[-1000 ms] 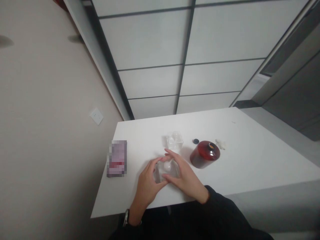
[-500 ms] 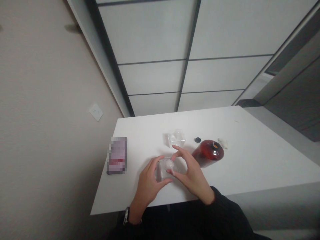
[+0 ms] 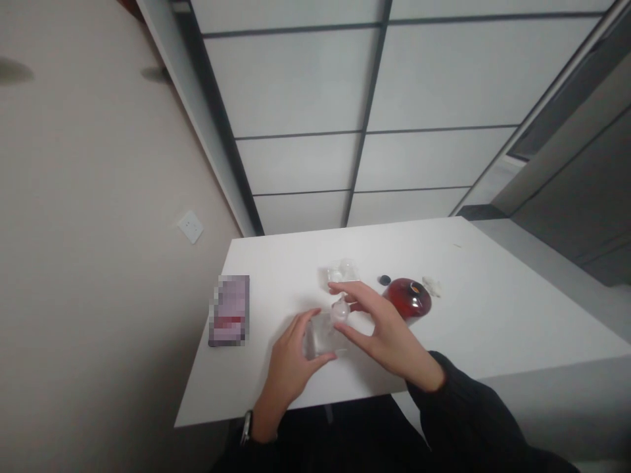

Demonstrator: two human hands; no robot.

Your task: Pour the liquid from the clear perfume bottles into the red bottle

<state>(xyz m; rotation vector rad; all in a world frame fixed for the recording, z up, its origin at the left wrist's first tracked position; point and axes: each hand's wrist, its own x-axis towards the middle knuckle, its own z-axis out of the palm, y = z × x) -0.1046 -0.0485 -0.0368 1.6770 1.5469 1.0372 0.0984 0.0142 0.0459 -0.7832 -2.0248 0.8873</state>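
Note:
A clear square glass bottle point(image 3: 319, 335) stands near the front of the white table point(image 3: 493, 315). My left hand point(image 3: 290, 364) is wrapped round its left side and holds it. My right hand point(image 3: 382, 325) hovers just above and to the right of it, pinching a small clear round stopper point(image 3: 340, 310) lifted off the bottle's top. A second clear glass bottle point(image 3: 342, 274) stands behind, partly hidden by my right fingers. A dark red round bottle point(image 3: 410, 297) with an open neck sits to the right.
A small black cap point(image 3: 384, 280) and a crumpled white bit point(image 3: 434, 285) lie beside the red bottle. A flat purple-and-red box point(image 3: 229, 310) lies at the table's left edge by the wall. Frosted sliding panels stand behind the table.
My right hand has risen from the clear bottle's top, taking the round stopper up and to the right. My left hand has stayed on the bottle.

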